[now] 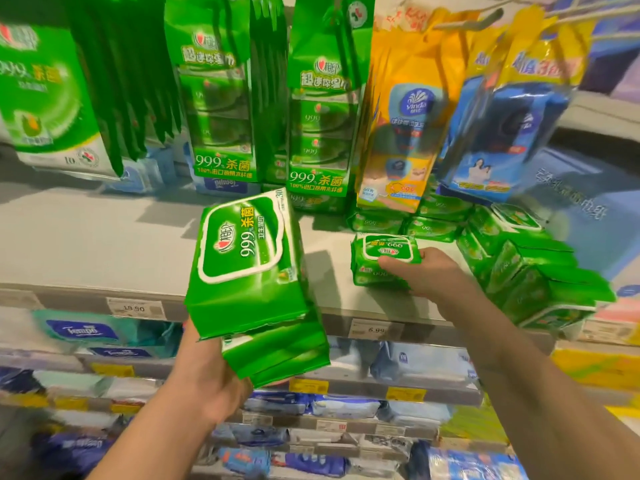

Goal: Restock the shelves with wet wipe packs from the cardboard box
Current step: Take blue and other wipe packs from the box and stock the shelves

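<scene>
A small stack of green soft plastic wet wipe packs (382, 261) is gripped by the right hand (427, 271) and set on the grey metal shelf (104, 244), toward its front edge and just left of the leaning row of like green packs (533, 271) at the right end. The fingers are curled over the stack's near side, the thumb on its top. A bundle of larger green wet wipe packs (252, 285) is held by the left hand (207, 375) in front of the shelf's front edge, fingers wrapped beneath it, not yet on the shelf. The cardboard box is not in view.

The small stack would best be slid right until it touches the row, labels kept facing up and square to the front edge. The bundle should be kept level, since its lower packs look loosely fanned and may slip.
</scene>
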Tool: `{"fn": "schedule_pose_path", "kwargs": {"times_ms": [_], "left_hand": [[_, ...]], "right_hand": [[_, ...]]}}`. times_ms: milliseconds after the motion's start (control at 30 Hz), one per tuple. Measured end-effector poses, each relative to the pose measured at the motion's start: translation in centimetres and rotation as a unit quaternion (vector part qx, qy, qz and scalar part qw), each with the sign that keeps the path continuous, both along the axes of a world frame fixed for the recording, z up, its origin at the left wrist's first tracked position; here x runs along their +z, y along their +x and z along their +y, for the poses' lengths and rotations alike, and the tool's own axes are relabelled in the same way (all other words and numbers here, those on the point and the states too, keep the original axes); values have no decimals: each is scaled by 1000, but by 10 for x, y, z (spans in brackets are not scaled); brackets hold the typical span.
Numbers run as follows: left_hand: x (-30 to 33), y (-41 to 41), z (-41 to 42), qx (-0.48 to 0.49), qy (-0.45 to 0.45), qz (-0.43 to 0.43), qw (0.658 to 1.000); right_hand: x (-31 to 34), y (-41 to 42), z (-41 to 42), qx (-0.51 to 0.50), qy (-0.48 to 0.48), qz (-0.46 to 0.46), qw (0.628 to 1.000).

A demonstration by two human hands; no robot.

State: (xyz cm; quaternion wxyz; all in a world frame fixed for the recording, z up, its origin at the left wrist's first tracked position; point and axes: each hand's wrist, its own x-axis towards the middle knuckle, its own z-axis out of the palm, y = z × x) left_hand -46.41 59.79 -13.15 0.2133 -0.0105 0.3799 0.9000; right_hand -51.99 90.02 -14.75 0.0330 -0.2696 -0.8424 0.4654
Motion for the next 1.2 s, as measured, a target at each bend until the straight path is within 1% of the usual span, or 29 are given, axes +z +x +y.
{"fn": "schedule_pose_path", "kwargs": {"times_ms": [100,167,233,333,433,600,667,733,800,867,967,1067,1100,1200], "left_hand": [[2,-3,6,-16,2,-5,1000],[1,-3,9,-6,-3,-10,1000],[-2,-4,11,18,-13,-30,999],[-2,-4,15,27,-23,-40,999],[-2,-3,18,38,-37,-48,997],[-1,0,22,52,-59,-68,995],[0,2,24,53,-63,-69,994],[1,4,24,62,-64,-77,993],[1,6,24,67,-69,-78,992],[1,8,24,73,-73,-78,992],[2,11,25,77,-63,-79,992],[1,13,26,76,-63,-73,992],[0,13,25,75,-65,-70,993],[-3,12,25,70,-71,-66,993]], "right_hand": [[0,-3,3,17,83,-21,996],[-4,-11,5,14,114,-23,993],[-9,-19,7,4,121,-18,992],[-8,-23,7,-2,123,-11,992],[-13,-30,10,-2,151,2,988],[-13,-34,11,-4,192,-18,981],[-16,-34,11,1,223,-5,975],[-17,-32,11,29,243,24,969],[-16,-30,12,64,219,53,972],[-13,-27,13,66,199,57,976],[-9,-23,13,63,233,66,968],[-10,-16,11,107,181,65,975],[-12,-14,10,119,182,60,974],[-15,-2,3,110,230,52,965]]}}
